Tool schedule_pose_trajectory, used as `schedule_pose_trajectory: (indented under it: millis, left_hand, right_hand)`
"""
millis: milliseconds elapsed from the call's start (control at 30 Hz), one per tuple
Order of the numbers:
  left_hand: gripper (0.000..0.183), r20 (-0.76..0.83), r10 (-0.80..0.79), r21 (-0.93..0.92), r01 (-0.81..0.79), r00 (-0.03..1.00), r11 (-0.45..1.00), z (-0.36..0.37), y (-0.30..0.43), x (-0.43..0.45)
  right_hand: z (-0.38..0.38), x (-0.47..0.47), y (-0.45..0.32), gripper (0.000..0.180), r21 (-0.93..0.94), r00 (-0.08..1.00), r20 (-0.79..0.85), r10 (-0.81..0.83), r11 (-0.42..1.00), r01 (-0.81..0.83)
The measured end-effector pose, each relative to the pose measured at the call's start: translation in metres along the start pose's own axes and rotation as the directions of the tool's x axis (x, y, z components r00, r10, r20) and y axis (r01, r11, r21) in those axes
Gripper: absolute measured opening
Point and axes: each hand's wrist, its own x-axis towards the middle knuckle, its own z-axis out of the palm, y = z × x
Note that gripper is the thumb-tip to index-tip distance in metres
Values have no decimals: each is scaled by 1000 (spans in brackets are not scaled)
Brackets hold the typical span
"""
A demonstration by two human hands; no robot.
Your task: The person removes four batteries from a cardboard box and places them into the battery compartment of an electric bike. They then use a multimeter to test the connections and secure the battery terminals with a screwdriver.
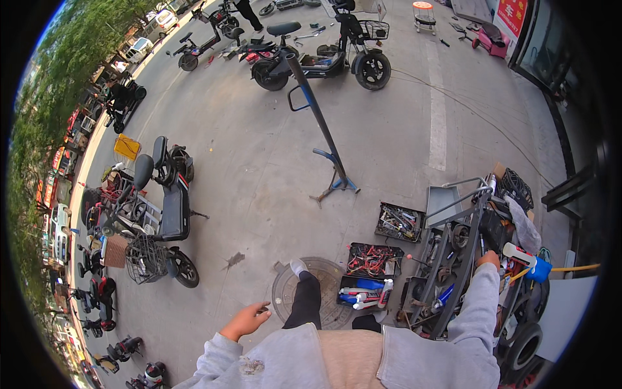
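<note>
My left hand [246, 320] hangs over the pavement at my side, fingers apart and holding nothing. My right hand [488, 260] reaches into a metal tool rack [474, 243] crowded with tools and parts. Its fingers are partly hidden, so I cannot tell whether it grips something. Just right of it lie a white tube [517, 254] and a blue object [539, 270]. Left of the rack, three black bins stand on the ground: a bin of metal tools [399, 222], a bin of red and black wires [373, 261], and a bin of white and blue tubes [365, 294].
A blue metal stand [320, 121] rises ahead of me. One electric scooter [175, 209] is parked at left, another [320, 68] beyond the stand. My foot [299, 267] is on a manhole cover [282, 291]. Tires [527, 345] lie right of the rack; a cable [466, 99] crosses the pavement.
</note>
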Motion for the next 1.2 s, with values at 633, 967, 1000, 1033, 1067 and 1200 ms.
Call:
schedule_pose_trajectory:
  millis: [633,967,1000,1033,1067,1200]
  left_hand:
    - [40,-538,704,364,-625,464,690,-461,66,173]
    - [24,-600,489,351,-340,633,872,-679,13,336]
    - [26,-601,484,328,-356,636,875,-711,13,355]
    - [27,-592,456,292,-351,664,890,-739,10,368]
    - [30,-583,409,243,-330,702,912,-765,5,381]
    - [42,-505,215,-393,-444,836,805,-866,-45,423]
  right_hand:
    - [-177,-540,-733,17,967,38,-96,-995,-102,-232]
    - [-164,-583,-1054,29,986,-134,75,-988,93,-137]
    - [-170,-586,-1092,30,980,-142,94,-985,117,-163]
    - [-175,-594,-1125,31,976,-145,100,-984,125,-175]
    - [-181,-600,-1157,31,974,-135,135,-982,156,-166]
    - [-210,-590,-1297,32,934,79,132,-988,98,-343]
